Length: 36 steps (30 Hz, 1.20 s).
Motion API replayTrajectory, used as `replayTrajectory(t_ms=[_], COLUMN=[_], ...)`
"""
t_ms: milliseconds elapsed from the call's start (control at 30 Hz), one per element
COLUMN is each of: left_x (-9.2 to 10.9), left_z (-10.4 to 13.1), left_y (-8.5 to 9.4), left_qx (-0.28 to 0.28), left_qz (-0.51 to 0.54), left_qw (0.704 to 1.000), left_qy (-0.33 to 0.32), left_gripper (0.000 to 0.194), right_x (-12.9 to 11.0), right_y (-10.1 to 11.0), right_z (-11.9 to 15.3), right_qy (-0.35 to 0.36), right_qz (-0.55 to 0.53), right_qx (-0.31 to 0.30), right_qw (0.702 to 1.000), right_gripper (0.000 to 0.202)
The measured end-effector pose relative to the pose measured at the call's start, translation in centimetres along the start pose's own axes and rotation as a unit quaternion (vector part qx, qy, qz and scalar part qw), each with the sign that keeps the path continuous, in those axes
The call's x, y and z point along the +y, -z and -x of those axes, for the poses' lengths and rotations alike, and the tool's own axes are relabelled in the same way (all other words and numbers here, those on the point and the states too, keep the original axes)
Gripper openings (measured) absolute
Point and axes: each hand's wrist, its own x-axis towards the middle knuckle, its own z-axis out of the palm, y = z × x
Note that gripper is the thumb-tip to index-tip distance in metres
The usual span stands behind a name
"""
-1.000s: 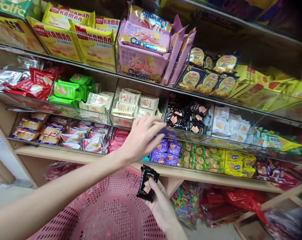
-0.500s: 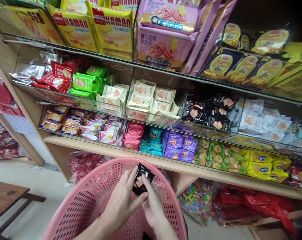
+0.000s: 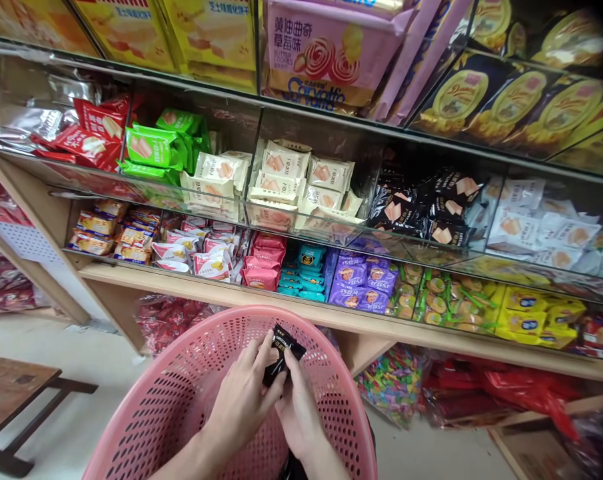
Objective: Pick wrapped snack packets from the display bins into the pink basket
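One black packet [image 3: 282,345]: left hand [image 3: 241,387] and right hand [image 3: 300,405] both pinch it (lettering partly covered). Pink perforated basket [image 3: 174,393] stands below

Upper shelf [image 3: 206,91] carries yellow packs [image 3: 211,40], lilac packs [image 3: 331,57] and navy packs [image 3: 506,103]; middle shelf [image 3: 236,123], left to right, red packs [image 3: 88,137], green packs [image 3: 154,147], cream packs [image 3: 284,163], black packs [image 3: 394,210], white packs [image 3: 518,227]; bottom shelf [image 3: 131,278], left to right, orange packs [image 3: 91,233], pink packs [image 3: 262,265], teal packs [image 3: 308,277], purple packs [image 3: 354,293].
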Motion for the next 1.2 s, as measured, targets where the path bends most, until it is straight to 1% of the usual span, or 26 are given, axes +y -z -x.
replayTrajectory(t_ms=[133, 267, 400, 500, 633, 733, 800, 867, 1000, 1100, 1200], left_x=[-0.2, -0.1, -0.3, -0.4, -0.3, -0.3, -0.3, -0.3, -0.4, -0.3, -0.1], left_z=[-0.4, -0.7, -0.8, -0.7, -0.4, -0.2, -0.2, -0.3, -0.9, -1.1, -0.9], left_y=[0.5, 1.3, 1.5, 1.3, 1.1, 0.9, 0.8, 1.0, 1.8, 2.1, 1.8], left_qx=[0.002, 0.004, 0.016, 0.017, 0.011, 0.003, -0.01, -0.014, 0.013, 0.036, 0.026], left_qz=[0.099, 0.204, 0.273, 0.258, 0.186, 0.151, 0.153, 0.172, 0.208, 0.206, 0.202], left_qw=[0.995, 0.976, 0.957, 0.961, 0.979, 0.986, 0.986, 0.982, 0.972, 0.973, 0.975], left_qy=[0.033, 0.071, 0.098, 0.103, 0.086, 0.071, 0.071, 0.078, 0.105, 0.096, 0.085], left_gripper=[0.051, 0.047, 0.048, 0.05, 0.054, 0.062, 0.066, 0.063, 0.057, 0.055, 0.055], right_x=[-0.1, -0.4, -0.6, -0.5, -0.1, 0.3, 0.4, 0.3, -0.1, -0.3, -0.3], right_y=[0.1, 0.3, 0.3, 0.2, 0.0, 0.0, 0.0, 0.0, 0.1, 0.3, 0.2], right_z=[0.2, 0.2, 0.3, 0.4, 0.6, 0.6, 0.6, 0.6, 0.5, 0.5, 0.5], right_qy=[-0.02, -0.027, -0.035, -0.035, -0.016, -0.008, -0.007, -0.005, -0.003, -0.003, -0.002], right_qz=[-0.031, -0.051, -0.051, -0.056, -0.053, -0.04, -0.031, -0.029, -0.046, -0.058, -0.053], right_qx=[-0.022, -0.049, -0.057, -0.073, -0.096, -0.096, -0.097, -0.099, -0.102, -0.101, -0.091], right_qw=[0.999, 0.997, 0.996, 0.995, 0.994, 0.995, 0.995, 0.995, 0.994, 0.993, 0.994], right_gripper=[0.04, 0.043, 0.045, 0.046, 0.042, 0.041, 0.042, 0.043, 0.044, 0.043, 0.044])
